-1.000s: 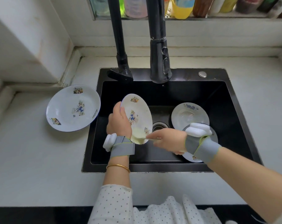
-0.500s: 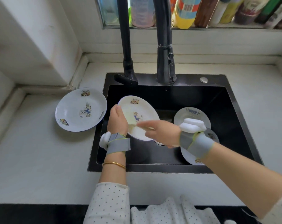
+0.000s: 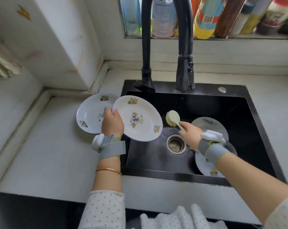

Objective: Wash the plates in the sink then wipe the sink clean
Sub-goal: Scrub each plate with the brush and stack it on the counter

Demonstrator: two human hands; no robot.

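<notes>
Held plate (image 3: 137, 119) is found above the left edge of the black sink (image 3: 173, 176), face up and tilted, its left part overlapping the counter plate (image 3: 90, 113). The counter plate lies on the worktop (image 3: 49, 154) just left of the sink; whether the two plates touch we cannot tell. We record the left hand (image 3: 112, 123) gripping the held plate at its left rim, thumb on the upper face, fingers under it and out of sight. The right hand (image 3: 190, 134) is over the sink's basin, just right of the drain (image 3: 176, 144). Its fingers are closed round the handle of a pale green brush (image 3: 173, 119), whose bristles face down and stand clear of the held plate. We note two more plates in the right part of the sink: the rear plate (image 3: 206, 124) and the front plate (image 3: 206, 166), both partly hidden by the right wrist. A black faucet (image 3: 184, 63) rises from the sink's back rim. Both wrists carry grey bands (image 3: 112, 147) with white units.
</notes>
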